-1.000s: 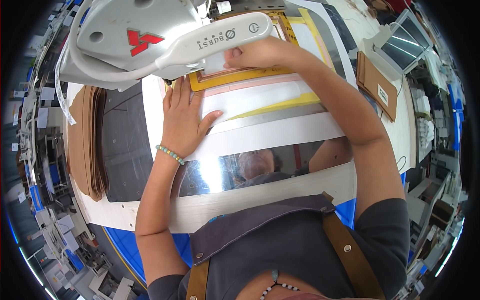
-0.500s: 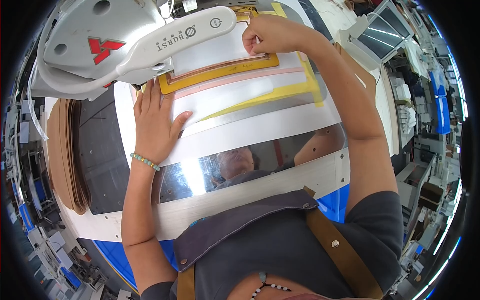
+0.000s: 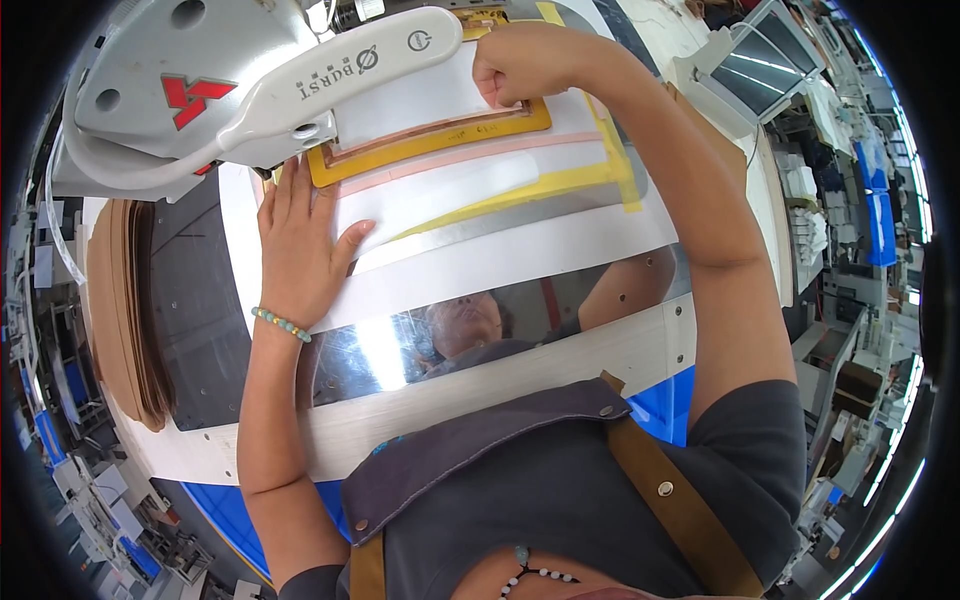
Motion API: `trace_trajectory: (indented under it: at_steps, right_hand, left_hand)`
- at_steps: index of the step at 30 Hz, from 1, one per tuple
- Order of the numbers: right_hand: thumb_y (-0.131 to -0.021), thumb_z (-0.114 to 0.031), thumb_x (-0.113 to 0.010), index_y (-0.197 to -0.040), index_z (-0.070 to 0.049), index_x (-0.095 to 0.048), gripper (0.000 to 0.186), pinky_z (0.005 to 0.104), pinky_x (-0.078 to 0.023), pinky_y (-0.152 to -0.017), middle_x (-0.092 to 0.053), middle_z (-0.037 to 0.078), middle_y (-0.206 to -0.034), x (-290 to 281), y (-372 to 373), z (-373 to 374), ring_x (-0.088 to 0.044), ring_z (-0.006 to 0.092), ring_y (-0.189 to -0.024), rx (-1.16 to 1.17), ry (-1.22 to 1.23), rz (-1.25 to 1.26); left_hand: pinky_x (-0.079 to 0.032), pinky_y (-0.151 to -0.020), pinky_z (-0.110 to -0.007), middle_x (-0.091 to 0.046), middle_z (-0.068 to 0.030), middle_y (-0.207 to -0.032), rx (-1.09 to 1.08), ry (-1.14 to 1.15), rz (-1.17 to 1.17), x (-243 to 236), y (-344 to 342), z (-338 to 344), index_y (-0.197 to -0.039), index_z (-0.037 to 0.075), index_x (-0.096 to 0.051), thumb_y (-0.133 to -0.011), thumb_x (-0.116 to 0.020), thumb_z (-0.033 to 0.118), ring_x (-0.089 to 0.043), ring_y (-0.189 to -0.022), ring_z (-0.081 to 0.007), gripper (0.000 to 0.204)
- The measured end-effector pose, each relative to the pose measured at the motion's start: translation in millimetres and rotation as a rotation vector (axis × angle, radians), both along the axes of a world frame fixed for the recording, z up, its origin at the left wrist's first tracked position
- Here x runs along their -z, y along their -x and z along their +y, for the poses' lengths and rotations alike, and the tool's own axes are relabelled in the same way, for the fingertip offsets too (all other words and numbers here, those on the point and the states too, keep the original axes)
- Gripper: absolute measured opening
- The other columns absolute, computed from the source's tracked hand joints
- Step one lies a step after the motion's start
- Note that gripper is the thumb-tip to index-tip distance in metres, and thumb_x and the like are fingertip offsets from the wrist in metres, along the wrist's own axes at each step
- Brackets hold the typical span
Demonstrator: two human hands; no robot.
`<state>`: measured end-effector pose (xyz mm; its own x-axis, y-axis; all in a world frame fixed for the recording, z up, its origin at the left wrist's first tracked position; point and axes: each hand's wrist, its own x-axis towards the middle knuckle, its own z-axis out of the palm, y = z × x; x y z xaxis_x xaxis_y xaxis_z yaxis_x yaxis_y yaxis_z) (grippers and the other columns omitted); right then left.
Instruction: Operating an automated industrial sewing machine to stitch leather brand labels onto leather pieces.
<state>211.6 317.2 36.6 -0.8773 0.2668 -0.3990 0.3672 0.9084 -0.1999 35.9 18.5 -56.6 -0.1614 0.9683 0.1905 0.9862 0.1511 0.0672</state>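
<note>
A yellow frame template [image 3: 430, 144] with a brown inner edge lies over white sheets [image 3: 450, 250], pink strips and yellow tape, under the white machine head [image 3: 180, 70] and its pale handle [image 3: 320, 80]. My right hand [image 3: 530, 70] is curled at the template's right inner corner, fingertips down on the white piece inside; whether they pinch anything is hidden. My left hand [image 3: 305, 250] lies open on the layers just left of and below the template, fingers touching near its lower-left corner. The machine head hides part of the template.
A stack of brown pieces [image 3: 125, 310] sits at the left of the bench. A polished metal plate [image 3: 390, 355] runs along the near side. A grey-framed screen [image 3: 760, 60] stands at the back right. Workstations and blue bins [image 3: 878, 220] line the surroundings.
The view has shifted, moving everything leftward in the picture. My right hand has slid rightward along the template, out from beside the handle to the inner corner. My left hand stays on the layers.
</note>
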Motion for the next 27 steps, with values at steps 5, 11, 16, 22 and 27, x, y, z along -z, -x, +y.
trace_trajectory:
  at_steps: [5, 11, 16, 22, 27]
  right_hand:
    - [-0.093, -0.008, -0.06, -0.098, -0.005, -0.074, 0.016, 0.0378, -0.053, -0.083, -0.064, 0.009, -0.095, 6, -12, -6, -0.065, 0.0235, -0.093, -0.055, -0.126, -0.039]
    - [-0.102, -0.01, -0.05, -0.1, -0.002, -0.072, 0.023, 0.0413, -0.051, -0.096, -0.055, 0.012, -0.112, 38, -37, -17, -0.056, 0.0232, -0.115, -0.103, -0.293, 0.218]
    - [-0.103, -0.011, -0.048, -0.102, -0.001, -0.073, 0.027, 0.0402, -0.052, -0.097, -0.061, 0.011, -0.106, 14, -30, 5, -0.059, 0.0251, -0.112, -0.398, -0.488, -0.093]
    - [-0.097, -0.004, -0.046, -0.117, -0.009, -0.077, 0.037, 0.0395, -0.053, -0.101, -0.071, 0.011, -0.124, 4, -21, 1, -0.067, 0.0289, -0.104, 0.044, -0.077, 0.297]
    - [-0.092, 0.008, -0.052, -0.133, -0.023, -0.076, 0.057, 0.042, -0.048, -0.112, -0.06, 0.011, -0.153, 49, 16, -36, -0.062, 0.0353, -0.128, -0.368, -0.046, 0.555]
  left_hand:
    - [-0.017, -0.129, -0.053, -0.04, -0.0262, -0.165, -0.013, -0.03, -0.006, 1, -1, 0, -0.153, 0.002, -0.053, -0.104, -0.053, 0.058, -0.027, -0.159, -0.0413, 0.074]
    - [-0.017, -0.13, -0.051, -0.042, -0.0242, -0.165, -0.006, -0.053, 0.039, 5, 0, 0, -0.153, 0.003, -0.053, -0.106, -0.05, 0.059, -0.026, -0.159, -0.0406, 0.074]
    - [-0.017, -0.13, -0.051, -0.04, -0.0225, -0.166, -0.022, -0.013, 0.015, 3, -1, 1, -0.154, 0.002, -0.052, -0.106, -0.049, 0.058, -0.026, -0.16, -0.0392, 0.073]
    - [-0.02, -0.129, -0.052, -0.038, -0.0256, -0.166, -0.032, -0.018, -0.021, 2, -4, 2, -0.152, 0.001, -0.053, -0.105, -0.053, 0.052, -0.028, -0.158, -0.0411, 0.07]
    - [-0.021, -0.128, -0.052, -0.036, -0.03, -0.166, -0.016, -0.07, -0.042, 3, -3, 0, -0.153, 0.002, -0.053, -0.104, -0.057, 0.052, -0.028, -0.158, -0.0428, 0.071]
